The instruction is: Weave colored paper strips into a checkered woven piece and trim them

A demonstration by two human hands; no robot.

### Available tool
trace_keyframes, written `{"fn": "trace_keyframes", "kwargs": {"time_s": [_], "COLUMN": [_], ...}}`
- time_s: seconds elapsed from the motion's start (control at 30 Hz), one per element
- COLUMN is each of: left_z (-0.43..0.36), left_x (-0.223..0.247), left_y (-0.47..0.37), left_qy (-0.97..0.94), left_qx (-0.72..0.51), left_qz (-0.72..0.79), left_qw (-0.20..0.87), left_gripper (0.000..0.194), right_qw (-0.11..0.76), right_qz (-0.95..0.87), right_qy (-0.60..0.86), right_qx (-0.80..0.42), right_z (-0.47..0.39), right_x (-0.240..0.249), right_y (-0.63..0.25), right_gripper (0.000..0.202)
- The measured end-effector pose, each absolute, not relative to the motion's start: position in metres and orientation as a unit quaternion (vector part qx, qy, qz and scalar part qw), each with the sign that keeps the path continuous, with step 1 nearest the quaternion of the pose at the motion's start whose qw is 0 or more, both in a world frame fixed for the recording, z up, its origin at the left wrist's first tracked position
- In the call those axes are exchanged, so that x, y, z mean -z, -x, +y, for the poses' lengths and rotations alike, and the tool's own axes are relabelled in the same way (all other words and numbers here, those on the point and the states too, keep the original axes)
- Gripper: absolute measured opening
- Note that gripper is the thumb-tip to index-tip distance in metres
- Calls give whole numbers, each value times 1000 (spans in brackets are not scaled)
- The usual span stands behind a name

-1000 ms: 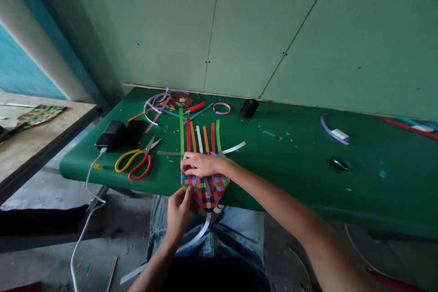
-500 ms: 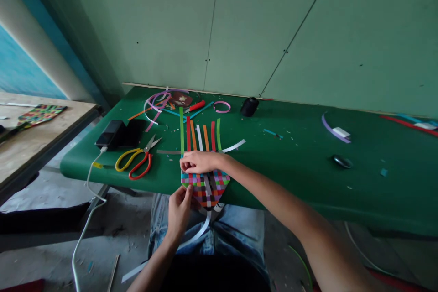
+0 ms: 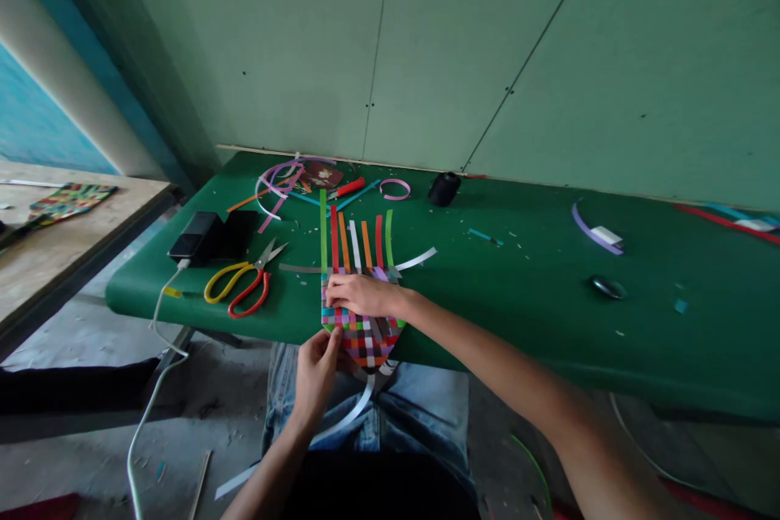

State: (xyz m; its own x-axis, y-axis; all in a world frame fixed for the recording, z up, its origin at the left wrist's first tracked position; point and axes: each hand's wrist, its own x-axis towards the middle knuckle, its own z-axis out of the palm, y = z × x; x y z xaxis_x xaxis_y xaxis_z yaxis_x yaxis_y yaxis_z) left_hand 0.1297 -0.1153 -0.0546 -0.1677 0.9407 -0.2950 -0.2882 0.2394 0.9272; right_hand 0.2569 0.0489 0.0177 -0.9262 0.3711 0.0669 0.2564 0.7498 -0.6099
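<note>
A multicoloured checkered piece of woven flat strips [image 3: 364, 345], pointed at its lower end, lies at lower centre of the frame, on the near edge of the green surface [image 3: 517, 325]. The left hand [image 3: 317, 361] pinches its left edge; the right hand [image 3: 364, 294] rests across its face, grip unclear. Yellow-and-red-handled metal scissors [image 3: 260, 264] lie left of centre.

Faded blue jeans [image 3: 426, 410], creased and paler over the thighs, below a black top [image 3: 378, 489]; left hand [image 3: 315, 370], right hand [image 3: 364, 296] and both forearms [image 3: 481, 366] bare

Workshop: woven piece [image 3: 367, 346], scissors [image 3: 260, 263], long workbench [image 3: 517, 301]
</note>
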Motion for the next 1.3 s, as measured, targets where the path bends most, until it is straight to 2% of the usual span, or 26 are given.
{"fn": "trace_keyframes", "kwargs": {"time_s": [0.17, 0.33, 0.4, 0.47, 0.53, 0.6, 0.67, 0.8, 0.97, 1.17, 1.3], "left_z": [-114, -110, -109, -107, -103, -96, -88, -75, -65, -53, -52], "left_x": [51, 48, 49, 48, 45, 41, 37, 35, 38, 35, 37], "left_y": [-127, -120, -114, -107, -99, -91, -83, -74, -77, -87, -91], "left_qy": [-318, -359, -415, -490, -566, -634, -691, -759, -759, -756, -759], "left_qx": [-520, -507, -492, -474, -460, -437, -396, -330, -329, -319, -325], "left_qz": [558, 595, 645, 684, 674, 637, 604, 558, 556, 564, 556], "left_qw": [563, 510, 412, 260, 120, 30, -22, -60, -82, -94, -99], "left_gripper": [52, 50, 53, 52, 38, 23, 30, 38, 38, 37, 33], "right_qw": [93, 143, 165, 180, 187, 195, 207, 213, 210, 152, 130], "right_qz": [-936, -936, -933, -930, -930, -928, -915, -882, -890, -895, -889], "right_qy": [171, 192, 226, 259, 278, 299, 340, 420, 404, 419, 439], "right_qx": [-293, -259, -228, -191, -149, -104, -64, -14, -9, -24, 8], "right_z": [44, 37, 34, 28, 21, 11, 0, -14, -4, 29, 40], "right_x": [-15, -11, -8, -6, -4, -3, -1, 7, 4, -17, -10], "right_y": [-259, -267, -271, -273, -272, -269, -264, -256, -260, -257, -249], "right_gripper": [19, 22, 29, 35, 37, 37, 38, 41, 36, 35, 38]}}
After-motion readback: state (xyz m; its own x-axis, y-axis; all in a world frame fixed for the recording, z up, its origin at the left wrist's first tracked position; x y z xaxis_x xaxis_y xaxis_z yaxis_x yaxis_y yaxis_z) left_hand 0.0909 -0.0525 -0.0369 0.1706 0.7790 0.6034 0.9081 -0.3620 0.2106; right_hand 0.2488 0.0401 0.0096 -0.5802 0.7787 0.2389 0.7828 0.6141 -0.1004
